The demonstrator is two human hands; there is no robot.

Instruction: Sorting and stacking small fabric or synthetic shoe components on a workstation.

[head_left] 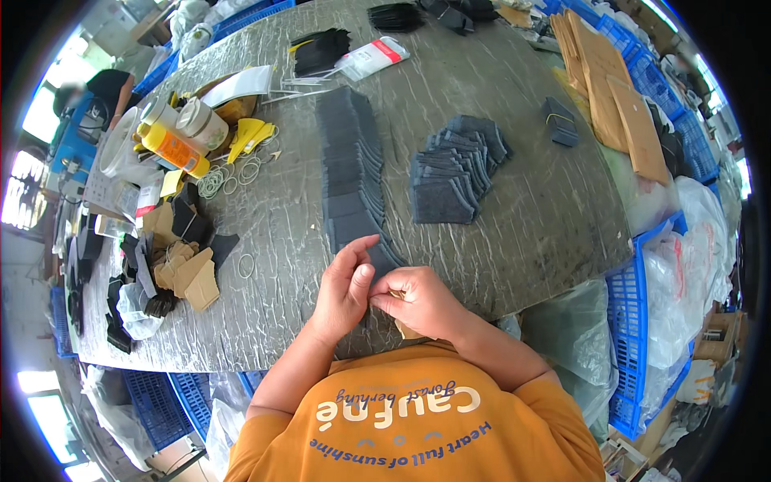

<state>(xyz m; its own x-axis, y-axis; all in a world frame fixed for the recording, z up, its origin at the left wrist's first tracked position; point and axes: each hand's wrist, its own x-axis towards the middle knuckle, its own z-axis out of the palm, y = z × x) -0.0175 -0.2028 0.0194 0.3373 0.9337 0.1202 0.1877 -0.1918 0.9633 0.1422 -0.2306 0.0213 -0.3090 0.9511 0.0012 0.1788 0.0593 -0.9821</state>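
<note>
Orange shirt [418,386], then hands [341,296] [426,301]; dark overlapping pieces [345,169] just beyond.

A creased grey table [554,217] carries 2 overlapping rows of dark pieces [345,149], perhaps fabric, and rubber bands [213,183].

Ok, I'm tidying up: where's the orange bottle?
In the head view, the orange bottle is at upper left, beside a white jar and near pale loops.

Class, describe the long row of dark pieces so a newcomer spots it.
On the grey table, look just beyond the left hand. A row of overlapping dark pieces runs forward from there. Unlike the shorter cluster on its right, it is long and nearly straight.
</note>
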